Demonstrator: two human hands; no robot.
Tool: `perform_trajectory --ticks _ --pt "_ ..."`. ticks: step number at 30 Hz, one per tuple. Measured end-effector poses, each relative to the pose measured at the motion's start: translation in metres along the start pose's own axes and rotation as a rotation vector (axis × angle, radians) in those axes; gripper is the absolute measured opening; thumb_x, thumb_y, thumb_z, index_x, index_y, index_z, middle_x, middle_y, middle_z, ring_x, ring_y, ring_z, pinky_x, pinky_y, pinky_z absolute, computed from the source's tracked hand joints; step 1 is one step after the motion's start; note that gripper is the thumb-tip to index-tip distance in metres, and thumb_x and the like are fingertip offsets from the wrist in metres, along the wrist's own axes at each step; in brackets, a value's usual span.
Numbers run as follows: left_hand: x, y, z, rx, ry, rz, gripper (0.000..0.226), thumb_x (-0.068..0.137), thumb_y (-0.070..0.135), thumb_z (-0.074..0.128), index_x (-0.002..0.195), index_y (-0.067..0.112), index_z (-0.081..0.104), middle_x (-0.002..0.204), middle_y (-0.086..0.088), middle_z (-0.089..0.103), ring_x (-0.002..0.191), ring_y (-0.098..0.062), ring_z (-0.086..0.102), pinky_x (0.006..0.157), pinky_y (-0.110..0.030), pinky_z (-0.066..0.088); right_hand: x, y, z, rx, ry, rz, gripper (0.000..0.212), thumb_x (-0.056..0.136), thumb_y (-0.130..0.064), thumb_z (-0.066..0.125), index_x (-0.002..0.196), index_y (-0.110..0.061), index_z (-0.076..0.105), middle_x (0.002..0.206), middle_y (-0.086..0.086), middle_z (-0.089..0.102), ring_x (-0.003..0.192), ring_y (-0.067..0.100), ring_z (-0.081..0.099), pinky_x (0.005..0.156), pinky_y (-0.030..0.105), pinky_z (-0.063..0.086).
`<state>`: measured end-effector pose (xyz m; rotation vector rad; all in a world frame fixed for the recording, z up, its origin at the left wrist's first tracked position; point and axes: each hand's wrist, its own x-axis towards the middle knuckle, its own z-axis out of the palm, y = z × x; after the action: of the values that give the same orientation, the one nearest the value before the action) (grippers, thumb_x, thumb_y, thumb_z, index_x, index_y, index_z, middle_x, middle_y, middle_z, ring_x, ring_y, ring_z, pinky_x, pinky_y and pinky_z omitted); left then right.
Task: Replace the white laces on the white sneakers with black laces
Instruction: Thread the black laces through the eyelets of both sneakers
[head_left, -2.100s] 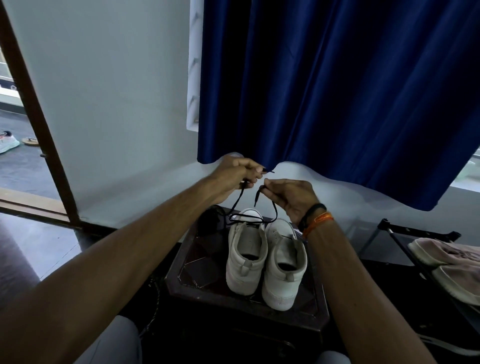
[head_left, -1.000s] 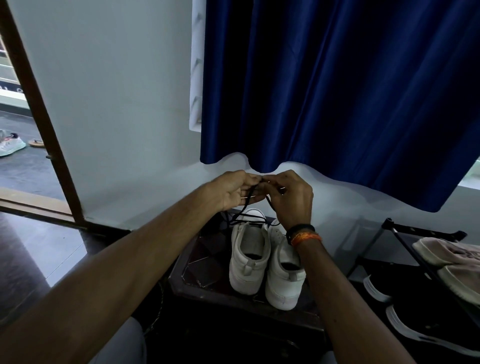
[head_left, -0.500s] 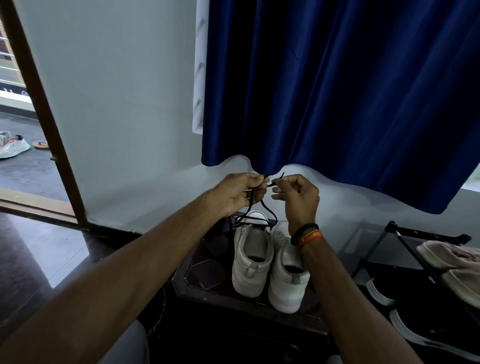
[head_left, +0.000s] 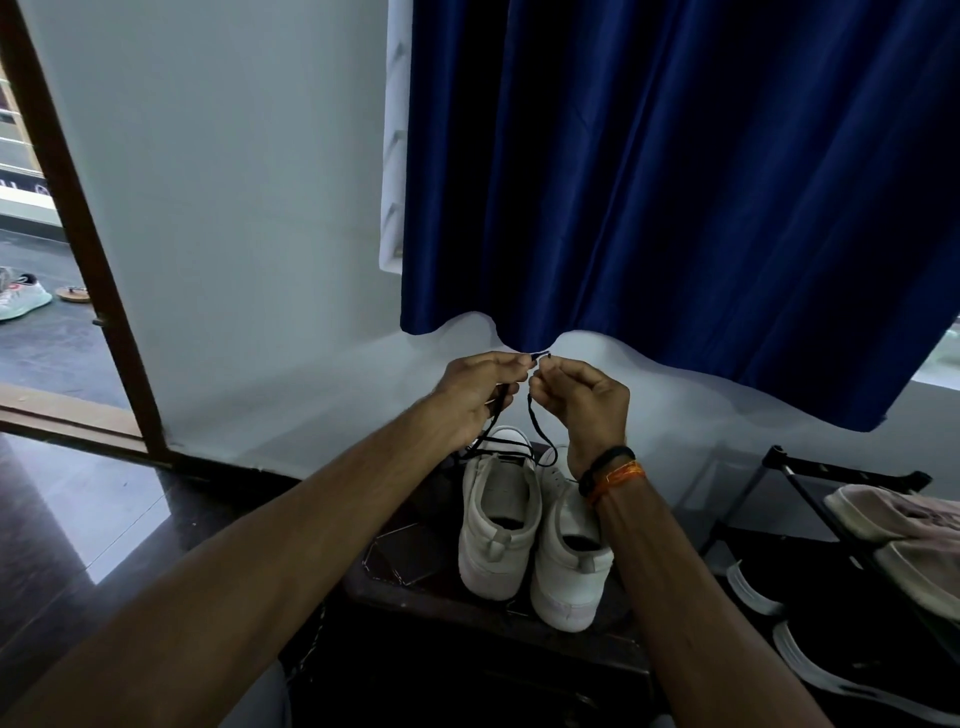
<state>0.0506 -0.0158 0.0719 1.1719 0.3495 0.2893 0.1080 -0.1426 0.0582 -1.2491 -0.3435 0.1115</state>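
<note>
Two white sneakers stand heel-first toward me on a dark low table (head_left: 415, 587): the left sneaker (head_left: 496, 530) and the right sneaker (head_left: 566, 561). A black lace (head_left: 535, 426) hangs in loops from my raised hands down to the far end of the left sneaker. My left hand (head_left: 478, 389) pinches the lace between thumb and fingers. My right hand (head_left: 582, 400) pinches the lace ends just beside it. Both hands hover above the sneakers' toes, fingertips almost touching. Where the lace goes at the toes is hidden.
A blue curtain (head_left: 675, 182) hangs right behind my hands. A black shoe rack (head_left: 810, 483) with pale shoes (head_left: 893, 525) and dark shoes stands at the right. An open doorway with a brown frame (head_left: 78, 234) is at the left, footwear lying beyond it.
My hands drew together, then rose slightly and stayed close. The lace ends, held apart two seconds ago, now meet between my fingertips. The sneakers have not moved.
</note>
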Motion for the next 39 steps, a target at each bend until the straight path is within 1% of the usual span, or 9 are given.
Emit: perform_trajectory --ticks 5,10,17,22,28,32,34,37,39 --pt "-0.002 -0.003 0.002 0.043 -0.034 0.044 0.01 0.091 0.012 0.072 0.1 0.01 0.076 0.086 -0.003 0.072 0.081 -0.014 0.059 0.077 -0.024 0.051 0.0 0.0 0.003 0.022 -0.007 0.012 0.018 0.09 -0.003 0.07 0.106 0.003 0.074 0.091 0.008 0.075 0.082 0.016 0.07 0.073 0.024 0.057" --pt "-0.002 -0.004 0.001 0.107 -0.035 0.099 0.014 0.093 0.01 0.068 0.103 0.003 0.074 0.091 -0.01 0.071 0.083 -0.017 0.059 0.075 -0.024 0.051 0.0 0.0 0.003 0.014 -0.04 0.04 0.019 0.09 -0.006 0.072 0.107 0.003 0.074 0.087 0.008 0.074 0.077 0.016 0.068 0.071 0.024 0.056" --pt "0.004 -0.001 -0.004 0.497 -0.014 0.326 0.01 0.09 0.011 0.07 0.085 0.016 0.076 0.078 0.004 0.071 0.075 -0.007 0.061 0.075 -0.024 0.048 0.002 -0.007 -0.001 -0.069 -0.081 0.042 0.013 0.091 -0.006 0.07 0.1 -0.001 0.076 0.088 0.011 0.074 0.073 0.016 0.065 0.071 0.027 0.056" --pt "0.005 0.0 -0.003 0.617 -0.018 0.418 0.007 0.09 0.017 0.072 0.09 0.014 0.078 0.087 -0.001 0.075 0.089 -0.014 0.069 0.085 -0.026 0.054 -0.001 -0.01 0.002 -0.072 -0.045 0.047 0.015 0.091 -0.008 0.069 0.101 -0.001 0.076 0.089 0.011 0.072 0.078 0.017 0.063 0.067 0.026 0.055" --pt "0.004 0.003 -0.004 0.676 -0.005 0.445 0.009 0.089 0.021 0.075 0.091 0.012 0.079 0.085 0.0 0.075 0.087 -0.01 0.069 0.075 -0.014 0.048 -0.003 -0.012 0.002 -0.121 -0.077 0.022 0.009 0.092 -0.005 0.066 0.093 -0.006 0.075 0.095 0.011 0.073 0.084 0.018 0.065 0.068 0.026 0.053" --pt "0.003 0.002 -0.005 0.678 -0.002 0.497 0.012 0.089 0.025 0.076 0.096 0.015 0.078 0.089 0.006 0.075 0.085 -0.002 0.069 0.074 -0.01 0.048 0.004 -0.016 0.005 -0.195 0.004 -0.054 0.008 0.089 -0.016 0.075 0.092 -0.009 0.078 0.092 0.008 0.075 0.084 0.018 0.067 0.071 0.027 0.054" --pt "0.003 0.001 -0.005 0.731 0.039 0.543 0.017 0.088 0.028 0.077 0.099 0.016 0.074 0.09 0.007 0.073 0.083 -0.002 0.066 0.07 -0.009 0.047 0.007 -0.023 0.008 -0.264 0.014 -0.103 0.012 0.087 -0.021 0.078 0.093 -0.01 0.079 0.088 0.003 0.076 0.08 0.013 0.067 0.07 0.025 0.055" --pt "-0.002 -0.004 -0.007 0.709 0.224 0.617 0.02 0.085 0.025 0.08 0.091 0.014 0.063 0.083 0.004 0.066 0.073 -0.005 0.06 0.063 -0.009 0.045 0.012 -0.041 0.017 -0.259 0.011 -0.136 0.009 0.087 -0.018 0.078 0.091 -0.01 0.078 0.083 -0.002 0.075 0.071 0.007 0.064 0.069 0.023 0.055" --pt "-0.008 -0.016 -0.009 0.752 0.219 0.603 0.023 0.086 0.025 0.078 0.083 0.013 0.059 0.075 0.002 0.065 0.068 -0.01 0.06 0.061 -0.015 0.047 0.017 -0.058 0.024 -0.227 0.017 -0.153 0.003 0.088 -0.014 0.077 0.088 -0.011 0.077 0.079 -0.002 0.073 0.067 0.007 0.065 0.071 0.025 0.058"
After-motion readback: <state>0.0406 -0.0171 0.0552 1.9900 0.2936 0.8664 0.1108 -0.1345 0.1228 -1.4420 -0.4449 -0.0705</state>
